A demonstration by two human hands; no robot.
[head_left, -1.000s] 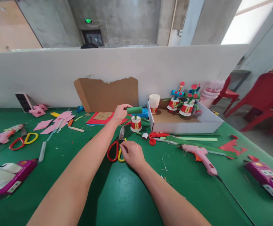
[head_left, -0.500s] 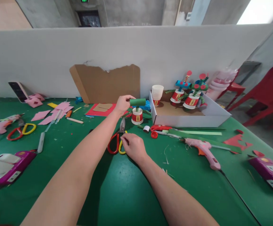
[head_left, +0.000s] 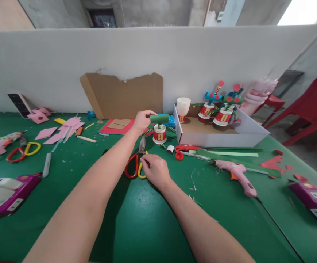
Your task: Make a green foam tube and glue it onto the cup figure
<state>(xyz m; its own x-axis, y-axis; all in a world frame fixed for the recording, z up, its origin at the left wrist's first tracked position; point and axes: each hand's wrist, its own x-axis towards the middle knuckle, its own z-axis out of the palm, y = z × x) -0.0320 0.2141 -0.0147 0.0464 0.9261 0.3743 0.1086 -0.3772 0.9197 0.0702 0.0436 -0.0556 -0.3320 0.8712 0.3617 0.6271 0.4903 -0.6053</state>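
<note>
My left hand (head_left: 143, 122) pinches the left end of a green paper tube (head_left: 159, 118). The tube lies level on a green paper spring above an upside-down red and white paper cup (head_left: 159, 134), which has green folded-paper arms at its sides. My right hand (head_left: 156, 168) rests closed on the table, fingertips curled beside the yellow handle of the scissors (head_left: 131, 166); whether anything is between those fingers is hidden. A small white paper roll (head_left: 170, 149) with a green spring lies to the right of the cup.
A white box (head_left: 221, 139) at the right holds finished cup figures (head_left: 221, 117) and stacked paper cups (head_left: 183, 106). A pink glue gun (head_left: 236, 173) with a cord lies in front. Purple power strips (head_left: 18, 193) stand at both sides. Pink paper pieces (head_left: 69, 127) lie at the left.
</note>
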